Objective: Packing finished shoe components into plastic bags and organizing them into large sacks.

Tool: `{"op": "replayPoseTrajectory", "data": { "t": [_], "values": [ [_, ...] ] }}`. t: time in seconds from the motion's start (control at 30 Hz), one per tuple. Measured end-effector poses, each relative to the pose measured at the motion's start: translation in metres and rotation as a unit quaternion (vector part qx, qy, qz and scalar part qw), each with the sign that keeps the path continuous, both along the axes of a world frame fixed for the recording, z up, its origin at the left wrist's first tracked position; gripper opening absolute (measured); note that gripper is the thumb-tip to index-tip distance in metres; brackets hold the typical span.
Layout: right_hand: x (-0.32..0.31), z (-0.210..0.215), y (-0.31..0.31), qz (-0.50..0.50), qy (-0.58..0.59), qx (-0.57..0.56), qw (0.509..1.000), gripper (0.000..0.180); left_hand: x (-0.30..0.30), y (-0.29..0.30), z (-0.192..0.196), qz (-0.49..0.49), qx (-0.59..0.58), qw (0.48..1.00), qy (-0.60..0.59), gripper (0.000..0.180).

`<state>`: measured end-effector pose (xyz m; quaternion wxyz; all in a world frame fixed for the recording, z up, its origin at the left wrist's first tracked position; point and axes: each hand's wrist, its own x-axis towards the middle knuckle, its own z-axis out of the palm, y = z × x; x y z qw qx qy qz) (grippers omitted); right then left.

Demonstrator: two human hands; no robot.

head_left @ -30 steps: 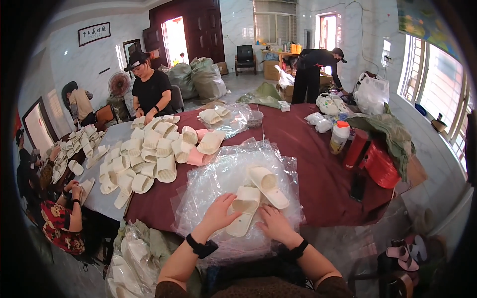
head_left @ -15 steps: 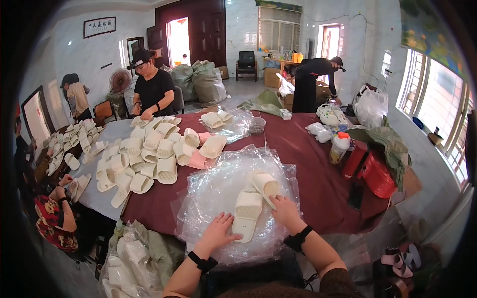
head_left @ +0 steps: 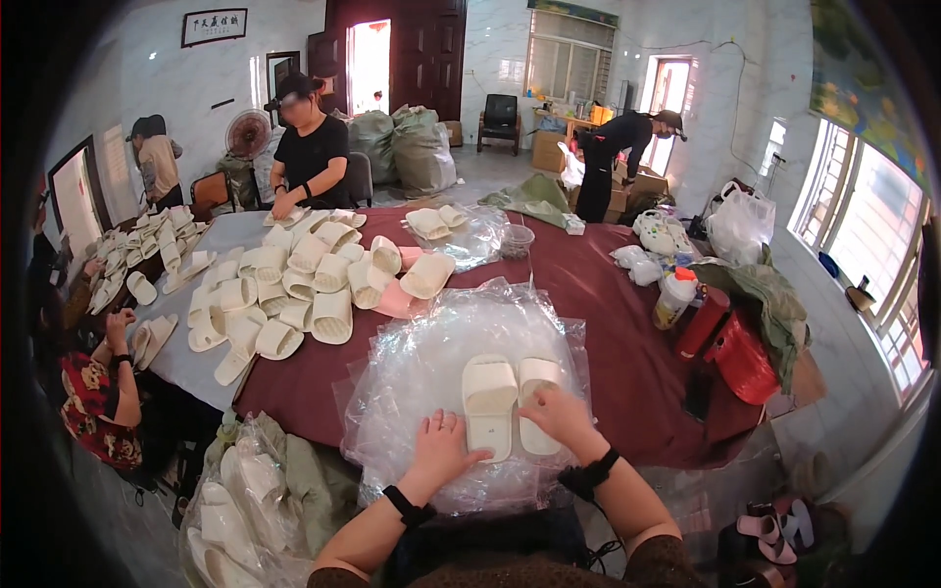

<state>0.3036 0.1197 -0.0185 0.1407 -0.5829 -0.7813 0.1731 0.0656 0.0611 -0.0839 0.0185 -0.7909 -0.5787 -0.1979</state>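
Two cream slide slippers lie side by side on a stack of clear plastic bags [head_left: 402, 367], toes pointing away from me. My left hand [head_left: 441, 451] is open with fingers spread, its thumb at the heel edge of the left slipper [head_left: 489, 390]. Curled fingers of my right hand [head_left: 561, 416] grip the right slipper [head_left: 539, 371] around the strap's edge and cover part of its footbed. Left of the bags spreads a large heap of matching cream slippers [head_left: 309, 252], with some pink [head_left: 395, 300] showing among them.
Beyond the bags stand a clear tub [head_left: 517, 241] and another slipper pair [head_left: 427, 223]. A bottle [head_left: 673, 299], red box [head_left: 704, 321] and red bag [head_left: 745, 360] sit at right. Bagged slippers [head_left: 240, 510] are below left. Co-workers [head_left: 312, 157] stand and sit around the table.
The right slipper, tilted against the left one before, now lies straight and parallel beside it. My right hand has curled in at its strap. My left hand stays by the left slipper's heel.
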Motion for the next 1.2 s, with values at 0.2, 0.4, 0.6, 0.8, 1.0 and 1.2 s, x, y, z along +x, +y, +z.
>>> {"op": "replayPoseTrajectory", "data": {
  "t": [0.2,0.4,0.6,0.8,1.0,1.2],
  "values": [
    [-0.019,-0.036,0.032,-0.011,-0.049,0.147,0.988,0.058,-0.009,-0.001,0.008,-0.023,-0.063,0.997,0.027,0.089],
    [-0.019,-0.052,0.05,-0.077,0.062,0.171,0.98,0.045,-0.022,-0.009,0.024,-0.071,-0.115,0.99,0.028,0.085],
    [0.017,-0.033,0.035,-0.189,0.235,0.248,0.921,0.04,-0.01,-0.034,0.031,-0.022,-0.107,0.994,0.029,0.071],
    [0.046,-0.003,-0.004,-0.192,0.381,0.261,0.866,0.042,0.007,-0.04,0.037,0.023,-0.074,0.995,0.056,0.069],
    [0.068,0.004,-0.041,-0.194,0.408,0.247,0.857,0.035,0.018,-0.032,0.067,0.004,-0.124,0.991,0.042,0.071],
    [0.078,-0.002,-0.056,-0.216,0.422,0.242,0.847,0.034,0.004,0.001,0.027,-0.097,0.058,0.992,-0.055,0.05]
  ]
}}
